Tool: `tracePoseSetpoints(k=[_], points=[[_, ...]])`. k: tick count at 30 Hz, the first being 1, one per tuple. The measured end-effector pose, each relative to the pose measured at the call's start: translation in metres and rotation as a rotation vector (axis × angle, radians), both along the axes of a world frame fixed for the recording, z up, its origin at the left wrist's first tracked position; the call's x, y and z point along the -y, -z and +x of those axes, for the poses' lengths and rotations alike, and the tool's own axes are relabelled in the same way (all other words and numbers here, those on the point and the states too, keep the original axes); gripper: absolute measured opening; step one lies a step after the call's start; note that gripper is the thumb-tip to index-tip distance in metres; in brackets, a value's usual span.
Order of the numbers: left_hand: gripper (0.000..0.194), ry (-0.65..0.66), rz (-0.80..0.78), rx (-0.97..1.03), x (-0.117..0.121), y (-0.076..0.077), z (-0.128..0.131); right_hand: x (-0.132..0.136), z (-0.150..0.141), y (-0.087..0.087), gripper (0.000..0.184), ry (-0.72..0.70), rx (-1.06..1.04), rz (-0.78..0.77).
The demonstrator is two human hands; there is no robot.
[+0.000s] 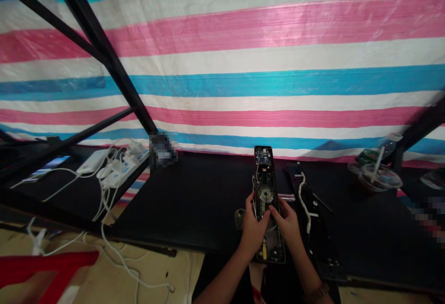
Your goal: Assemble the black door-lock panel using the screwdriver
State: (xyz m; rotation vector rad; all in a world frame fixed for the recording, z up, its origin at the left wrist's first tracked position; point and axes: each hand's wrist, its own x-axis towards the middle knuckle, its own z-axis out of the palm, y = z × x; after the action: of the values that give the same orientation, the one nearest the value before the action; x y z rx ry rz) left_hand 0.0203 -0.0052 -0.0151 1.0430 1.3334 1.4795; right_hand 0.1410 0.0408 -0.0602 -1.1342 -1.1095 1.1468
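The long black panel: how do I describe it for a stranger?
On the black table under the striped tarpaulin, the left hand and right hand hold a long black panel. Unlike the black plate to its right, it shows a blue circuit board at its far end.

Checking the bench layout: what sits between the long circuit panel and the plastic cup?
The head view shows a black bracket with a white cable on it.
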Motion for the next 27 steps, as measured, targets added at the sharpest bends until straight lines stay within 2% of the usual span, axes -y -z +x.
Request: tracePoseSetpoints(k=[7, 18, 27], points=[[0.058, -0.024, -0.014, 0.04, -0.0008, -0.0011, 0.0014, 0.0006, 0.0008, 0.001, 0.053, -0.011, 0.014, -0.007], [0.052, -0.005, -0.051, -0.025, -0.0001, -0.009, 0.0007, 0.002, 0.0041, -0.0011, 0.054, -0.02, -0.014, -0.067], [0.052, -0.007, -0.04, -0.012, 0.0023, -0.0024, -0.001, 0.0038, 0.0065, 0.0026, 0.057, -0.024, 0.013, -0.089]])
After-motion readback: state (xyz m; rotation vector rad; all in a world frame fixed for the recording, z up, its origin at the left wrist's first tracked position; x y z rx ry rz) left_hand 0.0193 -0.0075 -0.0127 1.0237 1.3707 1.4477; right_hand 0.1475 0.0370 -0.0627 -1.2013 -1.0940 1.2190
